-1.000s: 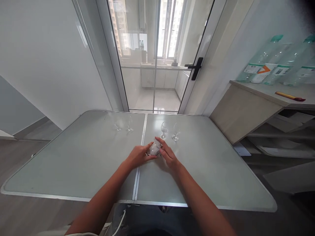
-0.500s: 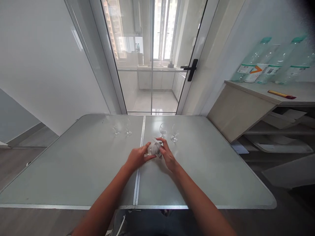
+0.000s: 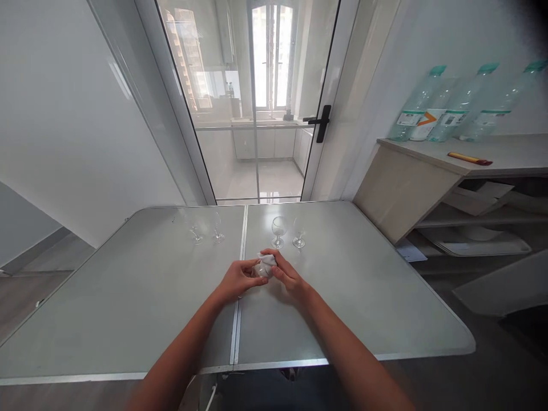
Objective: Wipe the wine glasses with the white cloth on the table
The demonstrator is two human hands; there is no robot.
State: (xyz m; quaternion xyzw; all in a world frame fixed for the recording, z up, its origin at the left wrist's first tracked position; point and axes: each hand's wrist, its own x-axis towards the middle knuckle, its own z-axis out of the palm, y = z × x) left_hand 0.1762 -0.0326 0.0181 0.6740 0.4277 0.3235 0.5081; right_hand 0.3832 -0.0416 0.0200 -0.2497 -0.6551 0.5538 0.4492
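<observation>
Over the middle of the grey folding table [image 3: 128, 297], both of my hands meet around a small glass with a pale cloth [image 3: 265, 264] wrapped on it. My left hand [image 3: 236, 279] grips the glass from the left, fingers curled. My right hand [image 3: 287, 276] is closed on the cloth from the right and presses it against the glass. Just beyond my hands stand two stemmed glasses [image 3: 278, 230] [image 3: 299, 233]. Two more stemmed glasses [image 3: 195, 232] [image 3: 218, 228] stand further left at the back of the table.
A glass sliding door with a black handle [image 3: 319, 121] is behind the table. To the right stands a wooden shelf unit [image 3: 411, 182] with large water bottles [image 3: 460, 104] and a red-yellow pen [image 3: 469, 159] on top. A seam runs down the table's middle.
My hands stayed together on the glass and cloth, with the cloth turning slightly between the fingers. The head camera shifted, so the scene slid left and the table sits lower in view.
</observation>
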